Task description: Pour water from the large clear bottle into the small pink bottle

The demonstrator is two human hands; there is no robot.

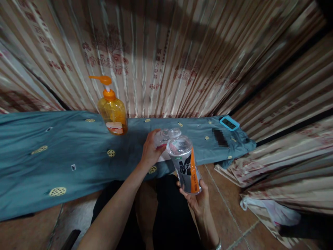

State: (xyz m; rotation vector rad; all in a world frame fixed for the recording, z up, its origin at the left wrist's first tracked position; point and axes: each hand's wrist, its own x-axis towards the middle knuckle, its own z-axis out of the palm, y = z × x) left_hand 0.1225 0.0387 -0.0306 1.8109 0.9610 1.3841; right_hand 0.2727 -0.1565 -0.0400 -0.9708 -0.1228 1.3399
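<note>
My left hand (151, 149) is closed around a small clear plastic bottle (161, 136) above the cloth. My right hand (197, 199) grips the base of a larger clear plastic bottle (186, 170) with a grey and orange label. This larger bottle leans so that its neck points up and left, beside the top of the small one. Whether the two mouths touch I cannot tell. Something white, partly hidden, shows below the left fingers. To the left stands an upright pump bottle (114, 114) with an orange pump and yellow-orange liquid inside.
A teal patterned cloth (88, 152) covers the long narrow surface in front of me. At its right end lie a blue-framed device (229, 123) and a blurred dark object (220, 137). Pleated curtains (145, 62) hang behind and to the right. Tiled floor (221, 205) shows below.
</note>
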